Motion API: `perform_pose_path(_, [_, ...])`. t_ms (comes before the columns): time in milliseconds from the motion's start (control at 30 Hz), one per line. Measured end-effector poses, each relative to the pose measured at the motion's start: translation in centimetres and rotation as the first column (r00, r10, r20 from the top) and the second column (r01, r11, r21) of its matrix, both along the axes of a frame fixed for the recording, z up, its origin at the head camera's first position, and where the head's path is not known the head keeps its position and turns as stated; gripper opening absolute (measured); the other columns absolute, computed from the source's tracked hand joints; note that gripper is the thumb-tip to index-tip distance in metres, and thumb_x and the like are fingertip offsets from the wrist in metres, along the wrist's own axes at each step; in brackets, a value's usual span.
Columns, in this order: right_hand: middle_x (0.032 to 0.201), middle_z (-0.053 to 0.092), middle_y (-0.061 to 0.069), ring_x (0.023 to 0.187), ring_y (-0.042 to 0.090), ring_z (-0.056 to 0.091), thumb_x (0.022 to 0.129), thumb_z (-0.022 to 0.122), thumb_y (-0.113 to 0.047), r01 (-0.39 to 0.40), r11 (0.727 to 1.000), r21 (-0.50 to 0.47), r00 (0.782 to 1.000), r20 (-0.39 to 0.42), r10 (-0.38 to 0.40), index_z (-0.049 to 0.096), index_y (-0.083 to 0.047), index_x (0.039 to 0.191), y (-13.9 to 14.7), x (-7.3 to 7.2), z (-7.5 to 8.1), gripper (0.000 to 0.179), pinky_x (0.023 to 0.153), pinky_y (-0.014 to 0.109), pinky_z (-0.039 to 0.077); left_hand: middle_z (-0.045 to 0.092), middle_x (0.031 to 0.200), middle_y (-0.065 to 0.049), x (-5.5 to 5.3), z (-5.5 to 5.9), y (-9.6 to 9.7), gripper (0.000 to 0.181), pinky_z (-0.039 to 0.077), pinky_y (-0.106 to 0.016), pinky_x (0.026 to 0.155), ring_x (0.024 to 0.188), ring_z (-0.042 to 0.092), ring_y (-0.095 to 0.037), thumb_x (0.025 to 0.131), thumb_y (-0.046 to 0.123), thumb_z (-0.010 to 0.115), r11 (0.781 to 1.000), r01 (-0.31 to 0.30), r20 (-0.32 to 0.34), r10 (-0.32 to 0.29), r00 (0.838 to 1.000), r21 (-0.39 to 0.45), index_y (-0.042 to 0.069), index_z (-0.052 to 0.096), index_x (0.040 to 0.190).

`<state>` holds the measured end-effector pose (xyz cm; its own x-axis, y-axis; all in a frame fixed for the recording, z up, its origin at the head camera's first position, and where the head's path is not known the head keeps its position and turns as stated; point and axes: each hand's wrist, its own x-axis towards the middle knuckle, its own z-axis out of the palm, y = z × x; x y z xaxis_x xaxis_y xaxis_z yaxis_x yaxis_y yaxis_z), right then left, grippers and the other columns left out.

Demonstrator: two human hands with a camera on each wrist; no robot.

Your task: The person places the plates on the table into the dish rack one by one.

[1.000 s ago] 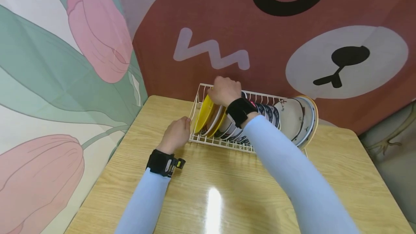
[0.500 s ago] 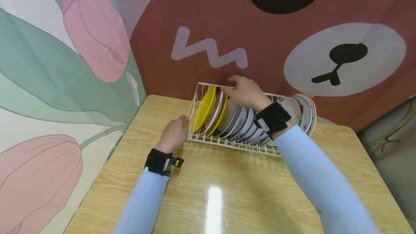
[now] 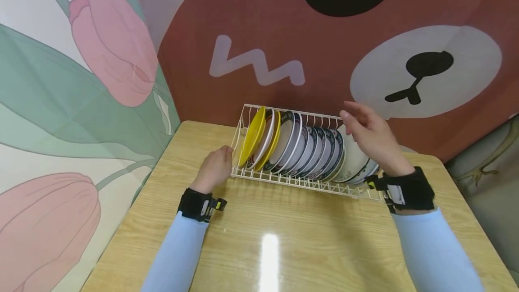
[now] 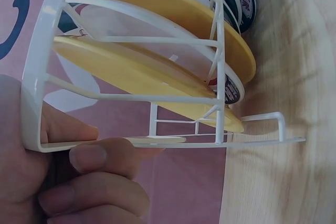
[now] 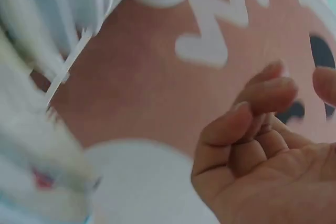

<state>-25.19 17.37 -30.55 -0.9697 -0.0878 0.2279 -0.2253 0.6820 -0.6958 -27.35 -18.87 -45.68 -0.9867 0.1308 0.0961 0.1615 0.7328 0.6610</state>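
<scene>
My left hand (image 3: 212, 169) grips the left end of a white wire dish rack (image 3: 284, 184); in the left wrist view its thumb and fingers (image 4: 100, 182) curl round the corner wire. Plates stand on edge in the rack: a yellow plate (image 3: 252, 136) at the left, a white plate and another yellow plate (image 3: 270, 147) beside it, then several blue-rimmed plates (image 3: 320, 150). Larger white plates (image 3: 352, 159) stand at the right end, partly hidden by my right hand (image 3: 373, 136). That hand hovers over them, holding nothing, its fingers loosely bent in the right wrist view.
The rack stands near the back edge of a wooden table (image 3: 308, 233), close to a wall covering (image 3: 267, 12) with a brown bear print. A flower-patterned covering (image 3: 113, 44) runs along the left side.
My right hand has moved right, from the yellow plates at the rack's left to above the large plates. The blue-rimmed plates have come into fuller view. My left hand stays on the rack.
</scene>
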Motion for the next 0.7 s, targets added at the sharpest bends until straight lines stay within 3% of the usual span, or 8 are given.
perform_pose_path(133, [0.091, 0.054, 0.009, 0.074, 0.018, 0.049, 0.099, 0.047, -0.044, 0.087, 0.986, -0.144, 0.993, -0.069, -0.098, 0.043, -0.022, 0.145, 3.4, 1.8, -0.8, 0.051, 0.056, 0.022, 0.042, 0.048, 0.066, -0.007, 0.0, -0.1, 0.0, 0.045, 0.036, -0.034, 0.047, 0.053, 0.045, -0.020, 0.107, 0.029, 0.024, 1.000, -0.002, -0.005, 0.002, 1.000, -0.007, -0.001, 0.058, 0.115])
perform_pose_path(233, [0.092, 0.051, 0.006, 0.071, 0.016, 0.047, 0.099, 0.051, -0.038, 0.114, 0.945, -0.306, 0.987, -0.071, -0.142, 0.047, -0.020, 0.143, 5.4, 3.1, -1.7, 0.047, 0.052, 0.017, 0.042, 0.048, 0.066, -0.007, 0.1, -0.1, 0.0, 0.046, 0.037, -0.034, 0.048, 0.054, 0.045, -0.020, 0.107, 0.030, 0.024, 1.000, -0.002, -0.006, 0.002, 1.000, -0.010, -0.001, 0.057, 0.116])
perform_pose_path(367, [0.090, 0.047, 0.005, 0.069, 0.016, 0.043, 0.097, 0.055, -0.037, 0.152, 0.846, -0.511, 0.981, -0.029, -0.194, 0.051, -0.018, 0.139, 7.2, 4.2, -3.6, 0.046, 0.048, 0.018, 0.040, 0.049, 0.067, -0.007, 0.1, -0.2, 0.0, 0.048, 0.039, -0.036, 0.052, 0.056, 0.047, -0.021, 0.107, 0.030, 0.024, 1.000, -0.006, -0.005, 0.006, 1.000, -0.014, -0.002, 0.056, 0.120])
perform_pose_path(467, [0.087, 0.045, 0.004, 0.067, 0.015, 0.041, 0.096, 0.055, -0.039, 0.220, 0.760, -0.612, 0.967, 0.032, -0.254, 0.053, -0.018, 0.136, 8.3, 4.5, -5.4, 0.046, 0.048, 0.018, 0.039, 0.049, 0.068, -0.007, 0.1, -0.2, 0.0, 0.048, 0.040, -0.036, 0.053, 0.057, 0.047, -0.021, 0.107, 0.030, 0.024, 1.000, -0.007, -0.008, 0.007, 1.000, -0.019, -0.002, 0.057, 0.119])
perform_pose_path(600, [0.084, 0.043, 0.001, 0.062, 0.013, 0.040, 0.096, 0.054, -0.041, 0.350, 0.654, -0.670, 0.928, 0.157, -0.337, 0.055, -0.020, 0.132, 9.3, 4.3, -8.2, 0.041, 0.046, 0.019, 0.038, 0.047, 0.067, -0.007, 0.1, -0.2, 0.0, 0.047, 0.038, -0.035, 0.050, 0.056, 0.045, -0.021, 0.107, 0.030, 0.024, 1.000, -0.011, -0.006, 0.011, 1.000, -0.011, -0.001, 0.057, 0.117])
perform_pose_path(700, [0.084, 0.044, 0.000, 0.063, 0.012, 0.041, 0.098, 0.051, -0.040, 0.432, 0.606, -0.668, 0.896, 0.240, -0.373, 0.055, -0.019, 0.131, 9.5, 4.0, -10.4, 0.039, 0.046, 0.020, 0.037, 0.047, 0.066, -0.007, 0.2, -0.1, 0.0, 0.047, 0.038, -0.035, 0.049, 0.054, 0.045, -0.021, 0.107, 0.030, 0.024, 1.000, -0.011, -0.003, 0.011, 1.000, -0.004, -0.002, 0.057, 0.118])
